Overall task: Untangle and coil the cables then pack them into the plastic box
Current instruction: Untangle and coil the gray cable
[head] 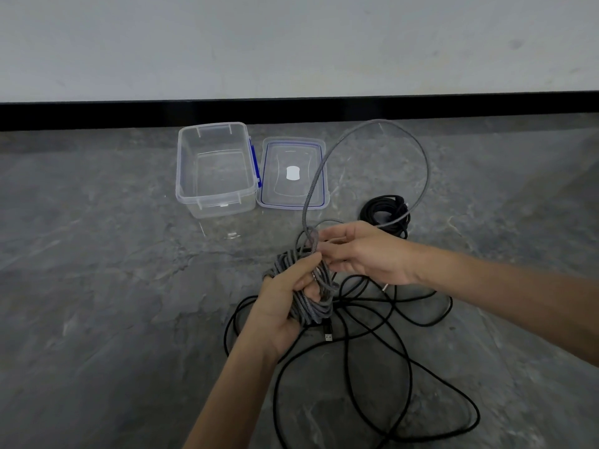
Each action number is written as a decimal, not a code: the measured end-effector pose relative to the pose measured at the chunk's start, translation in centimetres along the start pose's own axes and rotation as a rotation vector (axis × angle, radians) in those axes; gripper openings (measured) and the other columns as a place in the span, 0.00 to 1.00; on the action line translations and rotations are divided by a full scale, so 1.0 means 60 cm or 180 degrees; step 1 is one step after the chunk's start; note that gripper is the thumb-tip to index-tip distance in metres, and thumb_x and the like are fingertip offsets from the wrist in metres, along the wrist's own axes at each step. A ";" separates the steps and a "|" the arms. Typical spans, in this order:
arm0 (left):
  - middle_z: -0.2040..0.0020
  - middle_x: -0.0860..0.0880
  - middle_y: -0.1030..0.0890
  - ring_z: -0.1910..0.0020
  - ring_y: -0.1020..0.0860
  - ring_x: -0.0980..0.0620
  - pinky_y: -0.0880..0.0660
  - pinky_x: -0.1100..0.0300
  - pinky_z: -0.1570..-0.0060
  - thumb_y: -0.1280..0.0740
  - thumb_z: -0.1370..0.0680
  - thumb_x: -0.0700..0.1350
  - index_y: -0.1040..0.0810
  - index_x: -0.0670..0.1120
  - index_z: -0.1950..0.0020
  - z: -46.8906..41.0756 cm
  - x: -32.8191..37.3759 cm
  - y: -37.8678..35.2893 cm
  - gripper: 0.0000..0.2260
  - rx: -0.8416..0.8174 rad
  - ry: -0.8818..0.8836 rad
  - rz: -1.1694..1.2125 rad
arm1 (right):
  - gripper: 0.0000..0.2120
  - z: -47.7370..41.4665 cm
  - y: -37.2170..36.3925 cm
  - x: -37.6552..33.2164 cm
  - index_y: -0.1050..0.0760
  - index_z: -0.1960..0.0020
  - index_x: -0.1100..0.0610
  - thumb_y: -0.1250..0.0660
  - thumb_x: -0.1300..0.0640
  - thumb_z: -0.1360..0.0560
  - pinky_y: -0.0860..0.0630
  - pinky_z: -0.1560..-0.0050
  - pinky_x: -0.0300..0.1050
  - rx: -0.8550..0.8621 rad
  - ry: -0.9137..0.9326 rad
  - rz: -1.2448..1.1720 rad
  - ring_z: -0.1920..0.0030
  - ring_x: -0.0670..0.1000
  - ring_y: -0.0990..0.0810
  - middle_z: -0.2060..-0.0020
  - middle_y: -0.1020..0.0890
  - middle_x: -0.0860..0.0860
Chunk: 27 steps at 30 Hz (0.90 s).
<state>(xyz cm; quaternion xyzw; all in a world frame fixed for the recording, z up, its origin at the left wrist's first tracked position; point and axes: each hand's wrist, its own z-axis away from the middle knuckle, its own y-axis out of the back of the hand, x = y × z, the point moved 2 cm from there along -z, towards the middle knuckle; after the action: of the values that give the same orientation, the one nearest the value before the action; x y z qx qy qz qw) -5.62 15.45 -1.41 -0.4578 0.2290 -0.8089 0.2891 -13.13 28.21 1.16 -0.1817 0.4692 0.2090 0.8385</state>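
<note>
Left hand (285,306) is gripping the grey coil (314,307), fingers wrapped round the bundle, holding it above the floor (97,286) close in front of the person. Right hand (363,254) is pinching the grey cable right at the top of the coil, next to the left fingertips. The free grey run (418,147) is arcing away from the hands, up and to the right, crossing over the right side of the lid (285,189), then coming back down past the black coil (385,210) toward the right wrist. Its end is hiding behind the right hand, can't tell where. So the slack is lying on the right hand's side. I'm judging that hand is feeding the next wrap, with the left acting as the spool. Box (223,209) is sitting open near the floor's far edge by the wall, ahead and left of the hands, long axis running near-to-far, nothing in it. The lid is lying flat just beside its right wall. Left hand is nearer the box, so drop-in is looking like a forward-left reach. Loose black cable (226,335) is sprawling on the floor under and right of the hands, not coiled yet, and I'm expecting it could snag the grey run.
</note>
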 end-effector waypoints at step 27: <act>0.73 0.46 0.28 0.74 0.28 0.51 0.23 0.56 0.64 0.23 0.41 0.49 0.22 0.38 0.57 -0.001 0.002 0.014 0.20 0.0335 -0.0446 -0.0183 | 0.15 0.016 -0.057 0.012 0.24 0.58 0.63 0.42 0.54 0.22 0.23 0.56 0.56 0.0217 0.0863 0.2946 0.63 0.54 0.20 0.63 0.18 0.57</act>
<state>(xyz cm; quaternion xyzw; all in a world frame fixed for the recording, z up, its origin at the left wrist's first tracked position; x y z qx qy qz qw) -5.50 14.80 -1.90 -0.5039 0.1522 -0.7938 0.3046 -10.32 25.94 1.40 0.0481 0.6125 0.5191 0.5942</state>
